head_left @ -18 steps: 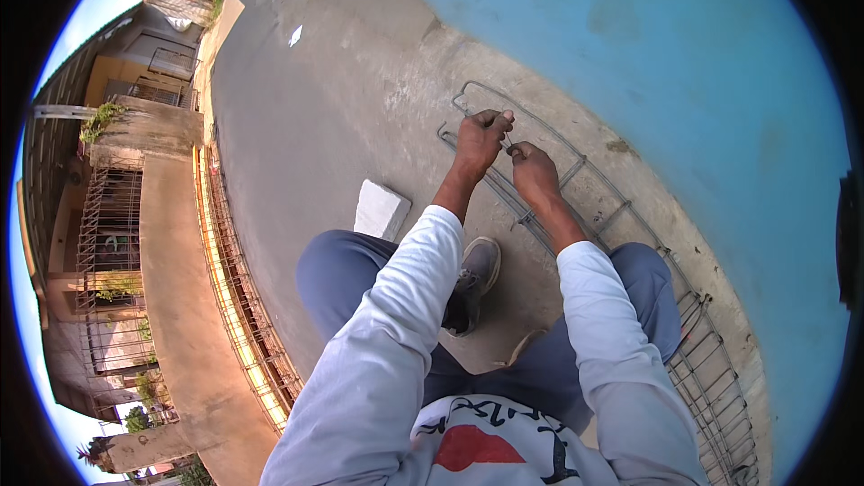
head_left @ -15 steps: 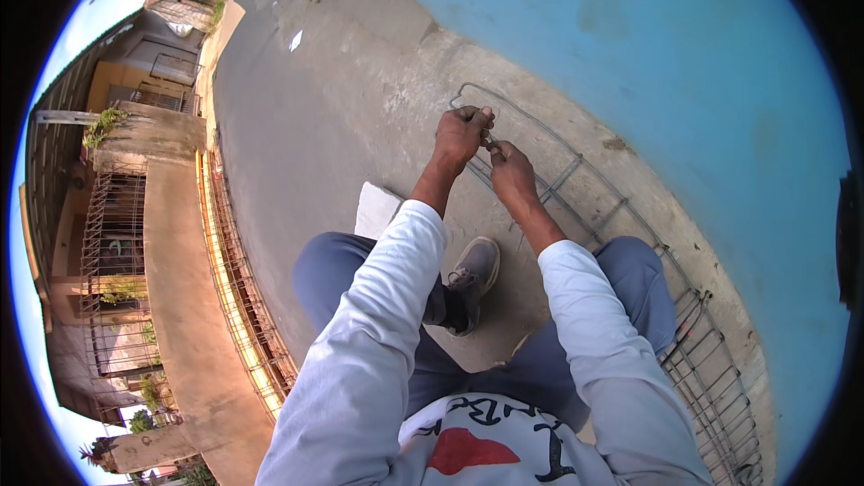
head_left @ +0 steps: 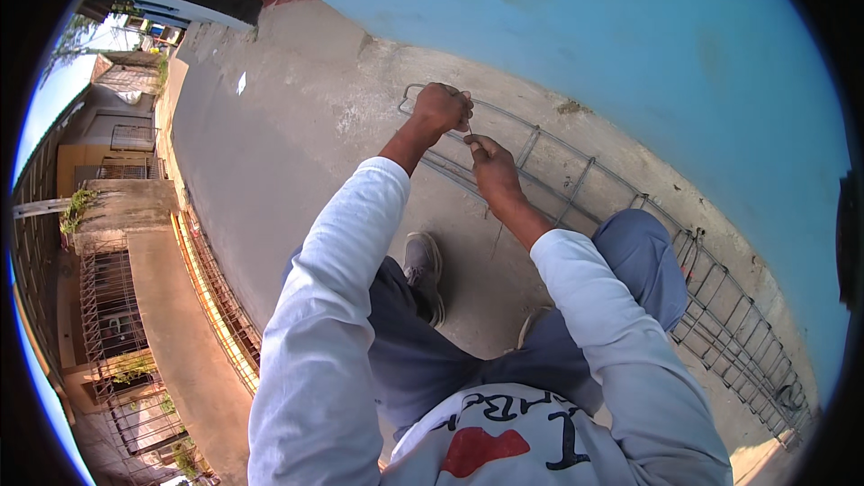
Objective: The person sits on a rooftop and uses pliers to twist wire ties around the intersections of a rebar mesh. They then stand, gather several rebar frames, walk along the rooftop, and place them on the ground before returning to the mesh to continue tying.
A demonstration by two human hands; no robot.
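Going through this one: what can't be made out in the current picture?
In the head view:
- Left hand: its finger pads, hidden by its own curled fist.
- Thin strand running to the right hand: material too small to tell; its ends are lost at the fingers.
- Metal frame: partly hidden behind the right trouser leg.
- White scrap: too small to identify.

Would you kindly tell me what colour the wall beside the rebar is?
The wall is light blue, clearest in the head view.

Rebar cage (head_left: 644, 199) on floor (head_left: 261, 171) — wall (head_left: 648, 54) at right.
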